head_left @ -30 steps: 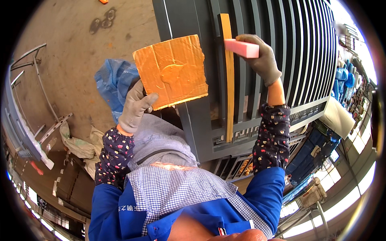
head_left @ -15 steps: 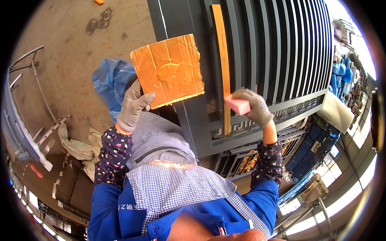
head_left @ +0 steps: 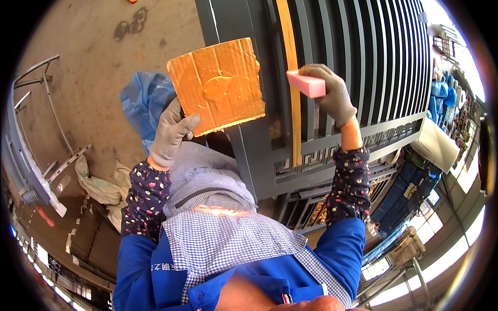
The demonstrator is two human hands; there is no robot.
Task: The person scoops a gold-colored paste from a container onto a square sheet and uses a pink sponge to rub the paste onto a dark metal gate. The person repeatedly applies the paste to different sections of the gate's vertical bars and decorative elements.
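My gloved left hand point(head_left: 170, 133) grips the lower left corner of a cardboard piece point(head_left: 233, 103), thumb on top. The piece is coated in golden-orange paint, with a thicker wet puddle in its middle. In my gloved right hand point(head_left: 337, 97) is a pink sponge block point(head_left: 307, 84), pinched between fingers and thumb. The sponge's left end overlaps a golden-orange bar point(head_left: 290, 46) of a dark grey metal gate point(head_left: 254, 176); whether it touches the bar I cannot tell. The gate's other upright bars in view are grey.
Blue plastic sheeting point(head_left: 142, 106) lies left of the cardboard, over the brown floor point(head_left: 88, 78). Metal frames point(head_left: 49, 109) stand at the far left, near crumpled cloth point(head_left: 98, 181). Below the gate sits another dark panel with gold ornaments point(head_left: 317, 211). Blue wrapped goods point(head_left: 397, 199) are at the right.
My right hand and the sponge have moved up along the golden-orange bar, away from its lower end. My left hand with the cardboard has barely shifted.
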